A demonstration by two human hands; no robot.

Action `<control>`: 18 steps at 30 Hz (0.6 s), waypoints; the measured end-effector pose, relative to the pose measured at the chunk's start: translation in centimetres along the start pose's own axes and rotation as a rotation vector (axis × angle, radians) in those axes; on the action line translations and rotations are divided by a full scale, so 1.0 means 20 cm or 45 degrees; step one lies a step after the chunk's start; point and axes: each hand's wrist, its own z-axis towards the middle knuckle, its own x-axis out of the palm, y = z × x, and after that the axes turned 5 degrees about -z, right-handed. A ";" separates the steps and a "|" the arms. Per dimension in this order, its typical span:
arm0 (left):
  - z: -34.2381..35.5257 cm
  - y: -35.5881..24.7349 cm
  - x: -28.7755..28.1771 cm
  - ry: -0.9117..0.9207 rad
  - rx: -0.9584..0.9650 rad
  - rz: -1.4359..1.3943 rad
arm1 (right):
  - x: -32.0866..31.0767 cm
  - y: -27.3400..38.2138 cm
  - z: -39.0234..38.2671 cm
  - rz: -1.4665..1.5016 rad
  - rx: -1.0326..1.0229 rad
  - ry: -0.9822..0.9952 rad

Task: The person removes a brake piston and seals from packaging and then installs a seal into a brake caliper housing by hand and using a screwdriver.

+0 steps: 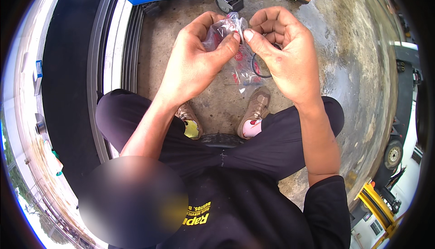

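The left hand (195, 56) pinches a clear plastic bag (216, 35); the right hand (292, 56) curls at the bag's right edge, its grip unclear. Right of the bag shows a dark ring (253, 64); below it, brown shoes (258, 102).

bare left hand (190, 61), thumb pressed inward in a pinch | bare right hand (292, 56), fingers curled, thumb pointing toward the left thumb, tips near each other | bare left forearm (152, 126) and bare right forearm (319, 142) raised, slanting inward

Clear bag (243, 69) with red print; ring (253, 66) apparently black; left sock (191, 129) yellow-green, right sock (251, 129) pink.
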 end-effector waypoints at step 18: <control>0.00 0.02 -0.01 -0.035 0.030 -0.098 | -0.07 -0.01 0.01 0.144 0.163 0.226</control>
